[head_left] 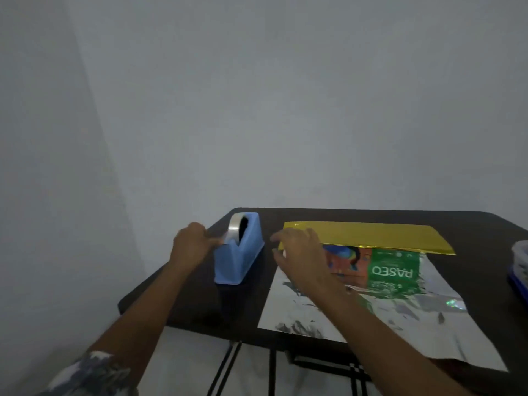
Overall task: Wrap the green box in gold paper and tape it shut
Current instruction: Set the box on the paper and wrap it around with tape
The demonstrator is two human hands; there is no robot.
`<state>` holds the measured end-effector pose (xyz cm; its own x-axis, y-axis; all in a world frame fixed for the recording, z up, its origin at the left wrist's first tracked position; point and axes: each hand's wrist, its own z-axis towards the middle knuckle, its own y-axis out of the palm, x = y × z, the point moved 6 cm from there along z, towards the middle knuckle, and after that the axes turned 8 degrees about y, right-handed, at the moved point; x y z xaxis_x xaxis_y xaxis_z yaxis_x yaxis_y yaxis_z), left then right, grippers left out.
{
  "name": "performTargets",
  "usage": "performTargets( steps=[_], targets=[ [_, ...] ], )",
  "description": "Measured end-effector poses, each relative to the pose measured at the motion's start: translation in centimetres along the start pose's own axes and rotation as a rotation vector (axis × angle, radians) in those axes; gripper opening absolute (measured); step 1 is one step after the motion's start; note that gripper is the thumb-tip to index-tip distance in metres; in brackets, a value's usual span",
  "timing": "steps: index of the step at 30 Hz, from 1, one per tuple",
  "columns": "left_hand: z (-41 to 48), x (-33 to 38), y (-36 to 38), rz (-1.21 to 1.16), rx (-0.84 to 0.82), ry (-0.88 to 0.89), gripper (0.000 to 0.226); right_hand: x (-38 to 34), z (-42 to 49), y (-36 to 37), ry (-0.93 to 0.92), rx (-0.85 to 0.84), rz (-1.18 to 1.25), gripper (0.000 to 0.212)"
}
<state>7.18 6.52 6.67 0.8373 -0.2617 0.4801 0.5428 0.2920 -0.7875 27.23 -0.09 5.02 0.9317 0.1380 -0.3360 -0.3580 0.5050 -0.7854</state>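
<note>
The green box (393, 271) lies on the sheet of gold paper, whose silver inner side (357, 315) faces up in front of it. The paper's far edge is folded over the box, showing a gold flap (365, 235). My right hand (300, 258) rests on the box's left end at the flap's corner, with its fingers bent. A blue tape dispenser (238, 252) with a roll of clear tape (233, 228) stands to the left. My left hand (191, 242) pinches the tape end at the dispenser's roll.
The dark table (197, 287) is small, and its left and front edges lie close to the dispenser and the paper. A blue tray (521, 278) with something pale in it shows at the right edge. A grey wall stands behind.
</note>
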Motion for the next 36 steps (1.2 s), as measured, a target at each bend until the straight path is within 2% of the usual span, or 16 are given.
performTargets(
  steps=[2, 5, 6, 9, 14, 23, 28, 34, 36],
  targets=[
    [0.1, -1.0, 0.9, -0.133, -0.089, -0.064, 0.043, -3.4, 0.6, 3.4, 0.0, -0.084, 0.011, 0.034],
    [0.2, -1.3, 1.6, -0.643, -0.178, -0.245, 0.034, -5.4, 1.0, 6.2, 0.125, -0.169, 0.192, 0.037],
    [0.4, -1.3, 1.8, -0.734, -0.219, -0.284, 0.036, -5.5, 1.2, 6.6, 0.177, -0.179, 0.278, 0.038],
    [1.2, -1.0, 2.1, -0.69, -0.281, -0.316, 0.034, -5.1, 1.7, 7.1, 0.3, -0.187, 0.466, 0.039],
    [1.6, -1.0, 2.7, -0.625, -0.321, -0.419, 0.033, -4.2, 2.1, 8.0, 0.386, -0.184, 0.547, 0.032],
    [1.3, -1.0, 2.8, -0.706, -0.366, -0.493, 0.018, -3.8, 2.0, 8.2, 0.342, -0.187, 0.505, 0.041],
    [1.7, -0.6, 2.6, -0.76, -0.298, -0.476, 0.012, -4.0, 2.0, 8.0, 0.339, -0.128, 0.46, 0.035],
    [-0.6, -3.0, 2.9, -0.969, -0.171, -0.448, 0.002, -4.0, 2.1, 7.8, 0.346, -0.107, 0.451, 0.032],
    [-1.9, -4.1, 3.5, -0.997, -0.143, -0.431, 0.008, -3.7, 2.2, 8.0, 0.355, -0.104, 0.465, 0.033]
  ],
)
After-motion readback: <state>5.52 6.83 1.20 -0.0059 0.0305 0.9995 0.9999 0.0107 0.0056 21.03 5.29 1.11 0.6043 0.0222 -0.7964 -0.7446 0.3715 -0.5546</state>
